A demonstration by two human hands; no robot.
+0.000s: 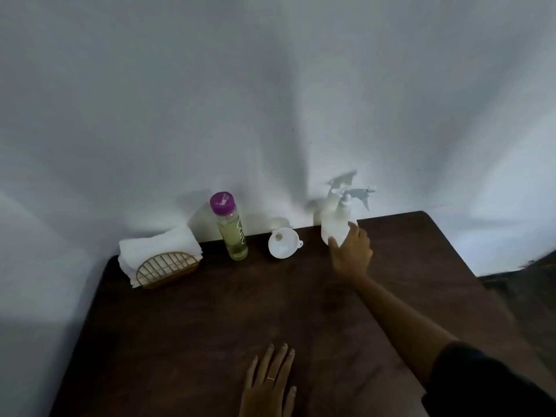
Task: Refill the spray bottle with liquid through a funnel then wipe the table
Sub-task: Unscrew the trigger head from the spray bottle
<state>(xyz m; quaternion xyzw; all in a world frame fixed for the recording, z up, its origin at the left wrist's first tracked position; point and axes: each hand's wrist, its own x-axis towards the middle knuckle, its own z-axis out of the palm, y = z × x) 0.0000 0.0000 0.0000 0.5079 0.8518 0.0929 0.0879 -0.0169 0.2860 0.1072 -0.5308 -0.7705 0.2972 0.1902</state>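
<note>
Lying flat at the near edge of the dark wooden table [195,341], the left hand [267,383] is resting palm down with its fingers spread and straight, gripping nothing; a thin ring is showing on one finger. Reaching out from a dark sleeve [487,386] at the lower right, the bare right forearm is stretching across the tabletop toward the far edge. At its end the right hand [350,254] is curling around the lower body of the white spray bottle [335,224], thumb on the left side and fingers on the right, touching it; whether the grasp is fully closed is hard to tell in the blur. The bottle is standing upright at the far edge by the white wall [270,100], its trigger head pointing right. Just to its left a white funnel [282,242] is lying on the table, well apart from the hand. Further left a clear bottle [231,233] with a purple cap is standing upright, holding pale liquid. At the far left corner a gold wire holder [167,269] is holding folded white napkins [156,245].
</note>
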